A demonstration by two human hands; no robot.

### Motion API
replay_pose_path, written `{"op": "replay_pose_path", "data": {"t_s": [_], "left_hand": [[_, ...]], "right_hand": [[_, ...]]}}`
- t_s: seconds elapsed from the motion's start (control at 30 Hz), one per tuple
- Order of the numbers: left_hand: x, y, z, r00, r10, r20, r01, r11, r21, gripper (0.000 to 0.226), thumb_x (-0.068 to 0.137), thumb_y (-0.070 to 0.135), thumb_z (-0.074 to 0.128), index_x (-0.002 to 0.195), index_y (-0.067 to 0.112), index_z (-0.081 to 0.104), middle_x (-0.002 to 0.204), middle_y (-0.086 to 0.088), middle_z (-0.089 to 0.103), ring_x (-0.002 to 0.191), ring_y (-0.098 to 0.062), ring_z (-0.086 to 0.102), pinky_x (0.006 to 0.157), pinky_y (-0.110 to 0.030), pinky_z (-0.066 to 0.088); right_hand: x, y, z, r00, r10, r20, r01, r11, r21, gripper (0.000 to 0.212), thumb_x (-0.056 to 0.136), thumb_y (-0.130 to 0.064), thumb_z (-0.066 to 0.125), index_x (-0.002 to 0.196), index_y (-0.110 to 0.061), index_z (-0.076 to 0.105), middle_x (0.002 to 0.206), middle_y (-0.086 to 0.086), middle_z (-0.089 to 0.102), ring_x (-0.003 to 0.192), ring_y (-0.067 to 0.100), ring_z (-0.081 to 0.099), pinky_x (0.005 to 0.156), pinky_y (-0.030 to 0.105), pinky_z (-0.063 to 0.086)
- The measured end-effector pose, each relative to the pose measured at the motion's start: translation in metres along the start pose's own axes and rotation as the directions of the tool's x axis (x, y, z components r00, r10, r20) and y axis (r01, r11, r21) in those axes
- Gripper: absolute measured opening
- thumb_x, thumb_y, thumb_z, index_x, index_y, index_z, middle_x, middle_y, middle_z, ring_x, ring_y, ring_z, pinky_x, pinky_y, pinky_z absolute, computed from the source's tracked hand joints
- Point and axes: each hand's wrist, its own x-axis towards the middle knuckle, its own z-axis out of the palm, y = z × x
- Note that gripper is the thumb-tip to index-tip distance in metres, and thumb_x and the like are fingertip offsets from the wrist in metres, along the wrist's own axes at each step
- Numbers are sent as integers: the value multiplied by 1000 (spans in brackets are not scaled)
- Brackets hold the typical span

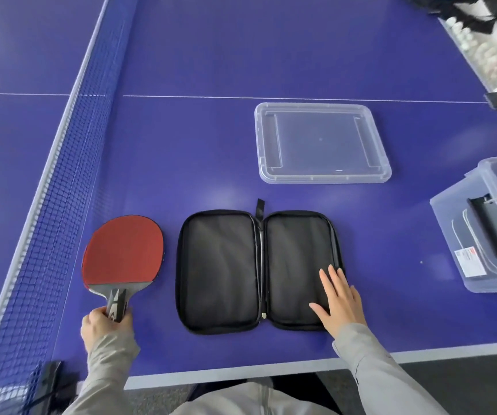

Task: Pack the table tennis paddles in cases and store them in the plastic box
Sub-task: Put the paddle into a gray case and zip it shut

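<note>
Your left hand (105, 324) is wrapped around the handle of the paddle (123, 254), which lies red face up on the table (211, 145) near the net (61, 181), close to the near edge. Its long axis runs from the handle by your body away toward the far side, tilted slightly right. The case (259, 271) lies unzipped and opened flat just to the right of the paddle, both halves empty, its spine parallel to the paddle's axis. Your right hand (340, 301) rests flat with fingers spread on the near corner of the case's right half, pinning it. The coming move is probably a short sideways carry by your left hand, the nearer one, onto the left half. The plastic box (480, 229) stands at the right edge, its lid (322, 175) lying apart beyond the case.
</note>
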Motion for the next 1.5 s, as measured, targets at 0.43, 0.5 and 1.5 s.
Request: {"op": "replay_pose_path", "data": {"t_s": [0.43, 0.5, 1.5], "left_hand": [[-170, 123, 101, 968, 223, 118, -200, 963, -181, 30, 78, 18, 72, 94, -3, 58, 96, -18, 54, 95, -32, 50, 89, -44, 42], [-200, 141, 127, 965, 215, 150, -179, 958, -223, 31, 78, 18, 73, 95, -2, 57, 97, -17, 54, 96, -32, 50, 90, -43, 41], [-250, 158, 190, 958, 150, 245, -129, 987, -100, 62, 75, 50, 70, 117, 8, 53, 115, -5, 49, 113, -23, 45, 97, -34, 37]], "right_hand": [[-4, 62, -1, 988, -147, 56, 144, 988, 59, 76, 95, -53, 35, 150, -24, -9, 159, -6, -15, 146, 14, -15, 119, 38, 1], [-4, 66, 0, 982, -177, 72, 173, 983, 57, 76, 95, -54, 33, 150, -23, -11, 158, -5, -18, 146, 15, -16, 119, 39, 1], [-2, 80, 10, 964, -254, 78, 253, 967, 19, 81, 93, -59, 30, 148, -22, -17, 157, -4, -22, 144, 17, -22, 118, 43, -1]]}}
